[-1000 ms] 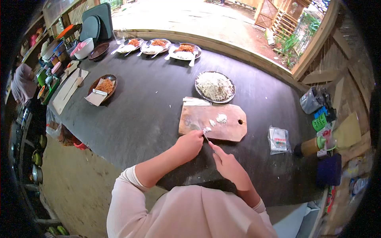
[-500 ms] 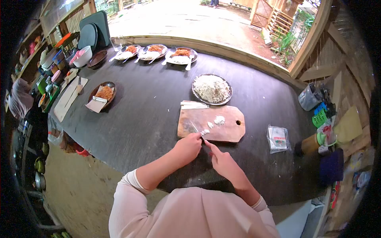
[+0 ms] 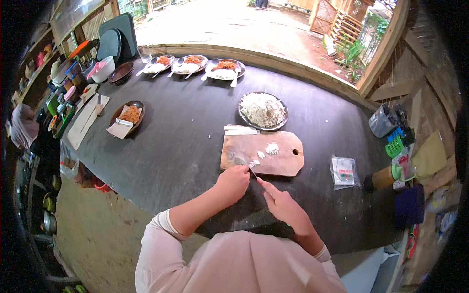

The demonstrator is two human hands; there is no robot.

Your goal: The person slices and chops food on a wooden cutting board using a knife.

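Observation:
A wooden cutting board [image 3: 286,168] lies on the dark table, its holed end to the right. My left hand [image 3: 235,180] is closed at the board's front edge; what it holds is hidden under the fingers. My right hand [image 3: 281,201] is wrapped round a knife [image 3: 254,173], whose blade points at the left fingertips. Small white chopped pieces [image 3: 255,163] lie just beyond the blade, and a larger chopped heap [image 3: 272,148] sits farther right. Pale white strips [image 3: 241,130] rest along the board's far left edge. Behind the board stands a plate of shredded white food [image 3: 264,110].
Plates of rice with orange shreds [image 3: 225,69] line the window ledge. A brown bowl with orange shreds [image 3: 130,115] stands left, near a white board with a knife [image 3: 88,119]. On the right are a plastic-wrapped packet [image 3: 343,172] and containers [image 3: 383,119]. A person [image 3: 23,126] is at far left.
My right hand has drawn back slightly to the right with the knife, so more of the blade shows. My left hand stays at the board's front edge. The whole view has shifted slightly.

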